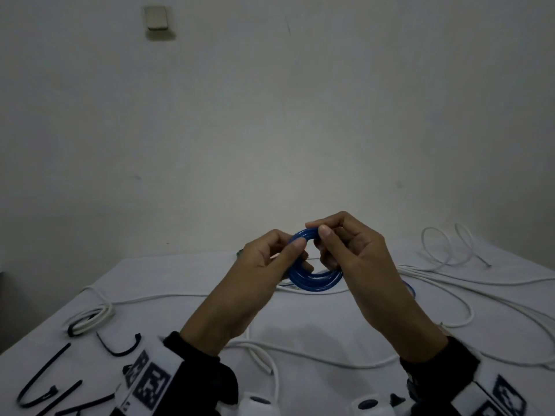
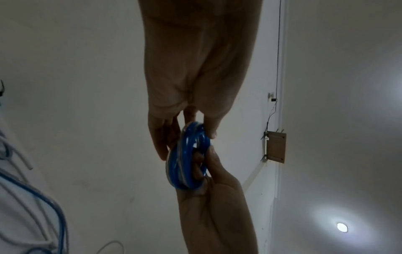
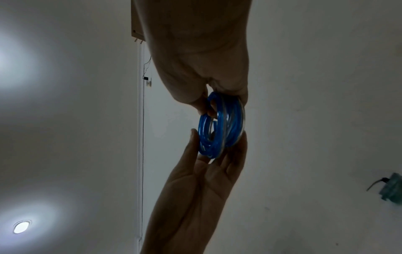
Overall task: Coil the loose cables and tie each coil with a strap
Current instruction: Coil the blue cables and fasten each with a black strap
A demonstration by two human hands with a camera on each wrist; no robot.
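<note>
A blue cable coil (image 1: 315,280) of several turns is held upright above the white table (image 1: 180,271). My left hand (image 1: 288,250) pinches its left side between thumb and fingers. My right hand (image 1: 322,235) pinches the top of the coil with thumb and forefinger, its other fingers curled through the ring. In the right wrist view the blue cable coil (image 3: 222,125) sits between the left thumb and fingers from below. In the left wrist view the blue cable coil (image 2: 187,158) hangs between both hands. A blue tail (image 1: 411,288) lies on the table to the right.
Black straps (image 1: 120,346) lie loose at the near left, another black strap (image 1: 42,373) beside them. A white coil (image 1: 90,321) with a black strap round it rests left. Loose white cables (image 1: 444,244) sprawl over the right and near side. A small teal object (image 1: 239,253) sits at the far edge.
</note>
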